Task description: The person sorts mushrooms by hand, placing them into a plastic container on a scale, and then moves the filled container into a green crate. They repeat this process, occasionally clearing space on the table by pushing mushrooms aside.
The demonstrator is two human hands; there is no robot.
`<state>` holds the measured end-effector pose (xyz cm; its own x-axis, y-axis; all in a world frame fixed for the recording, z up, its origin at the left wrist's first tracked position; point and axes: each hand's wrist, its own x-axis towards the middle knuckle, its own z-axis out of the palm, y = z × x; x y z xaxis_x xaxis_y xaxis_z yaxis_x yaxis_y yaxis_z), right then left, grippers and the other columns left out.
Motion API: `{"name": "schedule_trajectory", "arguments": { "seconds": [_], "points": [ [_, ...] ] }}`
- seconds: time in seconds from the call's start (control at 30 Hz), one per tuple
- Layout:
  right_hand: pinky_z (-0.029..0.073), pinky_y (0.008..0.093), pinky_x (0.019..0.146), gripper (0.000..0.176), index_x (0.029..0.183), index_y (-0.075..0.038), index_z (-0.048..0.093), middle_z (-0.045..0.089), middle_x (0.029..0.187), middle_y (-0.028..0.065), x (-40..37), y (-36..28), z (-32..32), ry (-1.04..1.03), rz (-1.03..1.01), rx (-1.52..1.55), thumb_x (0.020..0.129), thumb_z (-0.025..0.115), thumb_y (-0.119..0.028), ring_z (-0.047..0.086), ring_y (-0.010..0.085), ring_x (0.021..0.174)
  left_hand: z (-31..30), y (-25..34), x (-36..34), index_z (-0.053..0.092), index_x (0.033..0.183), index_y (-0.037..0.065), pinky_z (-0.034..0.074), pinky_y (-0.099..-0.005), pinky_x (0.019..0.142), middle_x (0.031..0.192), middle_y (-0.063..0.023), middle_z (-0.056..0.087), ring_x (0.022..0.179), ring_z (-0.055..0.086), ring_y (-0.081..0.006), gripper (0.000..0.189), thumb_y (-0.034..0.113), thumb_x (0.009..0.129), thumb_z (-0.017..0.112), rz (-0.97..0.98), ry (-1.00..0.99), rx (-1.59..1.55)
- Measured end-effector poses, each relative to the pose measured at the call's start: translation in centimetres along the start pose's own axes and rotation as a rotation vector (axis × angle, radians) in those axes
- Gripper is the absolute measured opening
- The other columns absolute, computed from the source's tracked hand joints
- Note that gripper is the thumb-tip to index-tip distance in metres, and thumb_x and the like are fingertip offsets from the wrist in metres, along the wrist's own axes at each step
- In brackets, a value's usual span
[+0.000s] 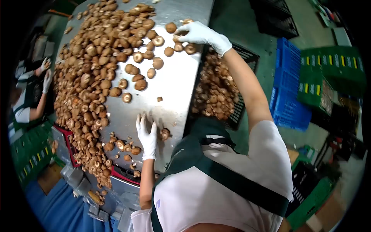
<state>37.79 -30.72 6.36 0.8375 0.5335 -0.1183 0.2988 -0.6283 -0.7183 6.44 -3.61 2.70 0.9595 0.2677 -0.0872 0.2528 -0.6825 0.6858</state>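
Brown mushrooms (87,77) are heaped over the left part of a metal table (127,108), with several loose ones scattered on the bare metal. My right hand (195,33), in a white glove, reaches to the table's far right edge, its fingers curled over a small mushroom (177,38). My left hand (148,135), also gloved in white, rests near the table's lower part with its fingers apart and nothing in it. Just right of it lies a single mushroom (165,134).
A black crate (240,112) full of mushrooms stands beside the table's right edge. Farther right are blue crates (288,85) and green boxes (332,62). Across the table at left, another person's gloved hands (47,75) show. Red-rimmed trays (125,176) adjoin the lower edge.
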Motion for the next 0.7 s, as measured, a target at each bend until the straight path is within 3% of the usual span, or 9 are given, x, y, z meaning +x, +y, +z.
{"name": "schedule_trajectory", "arguments": {
  "seconds": [0.03, 0.07, 0.13, 0.27, 0.37, 0.47, 0.53, 0.6, 0.7],
  "points": [
    [0.048, 0.0323, 0.079, 0.039, 0.108, -0.007, 0.063, 0.065, 0.098, 0.0161, 1.4, 0.1, 0.5, 0.112, -0.119, 0.015, 0.079, 0.062, -0.033, 0.063, 0.0272, 0.087, -1.0, -1.3, -0.3, 0.047, 0.126, 0.003, 0.030, -0.0380, 0.104, 0.136, -0.0198, 0.036, 0.126, 0.036, -0.0326, 0.054, 0.015, 0.077, 0.066, -0.072, 0.026, 0.019],
    [0.049, 0.0333, 0.077, 0.040, 0.107, -0.007, 0.063, 0.066, 0.096, 0.0161, 1.9, 0.3, 1.1, 0.204, 0.005, 0.208, 0.079, 0.062, -0.035, 0.064, 0.0275, 0.085, -1.4, -3.1, 0.0, 0.047, 0.126, 0.003, 0.030, -0.0380, 0.104, 0.136, -0.0198, 0.036, 0.126, 0.036, -0.0326, 0.054, 0.015, 0.077, 0.066, -0.071, 0.072, 0.035],
    [0.050, 0.0343, 0.075, 0.040, 0.106, -0.008, 0.064, 0.066, 0.095, 0.0157, 4.7, 2.7, 3.3, 0.541, 0.049, 0.142, 0.078, 0.064, -0.036, 0.065, 0.0274, 0.085, -2.3, -5.9, 1.0, 0.042, 0.128, 0.002, 0.028, -0.0377, 0.105, 0.138, -0.0198, 0.032, 0.127, 0.033, -0.0327, 0.060, 0.017, 0.076, 0.068, -0.159, 0.185, 0.004],
    [0.049, 0.0347, 0.075, 0.039, 0.104, -0.009, 0.064, 0.065, 0.090, 0.0185, 7.5, 5.9, 7.0, 0.827, 0.175, 0.144, 0.078, 0.065, -0.038, 0.064, 0.0295, 0.084, -3.0, -6.1, 5.8, 0.035, 0.133, 0.000, 0.024, -0.0376, 0.107, 0.140, -0.0215, 0.028, 0.131, 0.028, -0.0334, 0.071, 0.024, 0.076, 0.069, -0.177, 0.233, 0.094],
    [0.047, 0.0402, 0.070, 0.041, 0.101, -0.009, 0.065, 0.062, 0.084, 0.0165, 7.1, 5.7, 8.2, 0.856, 0.220, 0.067, 0.077, 0.062, -0.042, 0.059, 0.0321, 0.078, -2.0, -5.3, 9.8, 0.032, 0.135, -0.001, 0.023, -0.0360, 0.107, 0.140, -0.0212, 0.029, 0.131, 0.028, -0.0318, 0.073, 0.028, 0.078, 0.068, -0.230, 0.278, -0.060],
    [0.047, 0.0391, 0.070, 0.041, 0.103, -0.010, 0.065, 0.061, 0.081, 0.0162, 6.8, 5.2, 8.0, 0.675, 0.121, -0.011, 0.078, 0.061, -0.041, 0.059, 0.0311, 0.078, -0.9, -4.9, 13.1, 0.025, 0.138, -0.001, 0.023, -0.0355, 0.107, 0.141, -0.0213, 0.028, 0.131, 0.028, -0.0309, 0.080, 0.028, 0.078, 0.068, -0.142, 0.284, -0.225],
    [0.045, 0.0364, 0.083, 0.042, 0.107, -0.009, 0.063, 0.063, 0.100, 0.0137, 6.7, 4.9, 7.6, 0.628, 0.086, -0.152, 0.079, 0.059, -0.041, 0.056, 0.0297, 0.095, 0.4, -4.8, 15.5, 0.023, 0.139, 0.000, 0.022, -0.0357, 0.108, 0.141, -0.0205, 0.028, 0.132, 0.027, -0.0299, 0.081, 0.025, 0.077, 0.069, 0.002, 0.399, -0.114],
    [0.043, 0.0374, 0.088, 0.045, 0.108, -0.008, 0.062, 0.062, 0.108, 0.0123, 7.6, 5.9, 7.6, 0.805, 0.107, -0.333, 0.079, 0.059, -0.042, 0.053, 0.0300, 0.100, 0.4, -4.2, 17.0, 0.026, 0.137, -0.001, 0.023, -0.0361, 0.107, 0.139, -0.0191, 0.031, 0.130, 0.029, -0.0292, 0.076, 0.023, 0.078, 0.068, -0.031, 0.360, -0.289],
    [0.045, 0.0358, 0.087, 0.047, 0.110, -0.006, 0.061, 0.063, 0.106, 0.0129, 8.3, 6.4, 6.9, 0.941, 0.151, -0.258, 0.080, 0.060, -0.043, 0.056, 0.0278, 0.098, 1.0, -5.0, 18.2, 0.035, 0.134, 0.000, 0.033, -0.0331, 0.101, 0.134, -0.0154, 0.040, 0.121, 0.041, -0.0256, 0.060, 0.018, 0.083, 0.063, 0.014, 0.149, -0.548]
  ]
}}
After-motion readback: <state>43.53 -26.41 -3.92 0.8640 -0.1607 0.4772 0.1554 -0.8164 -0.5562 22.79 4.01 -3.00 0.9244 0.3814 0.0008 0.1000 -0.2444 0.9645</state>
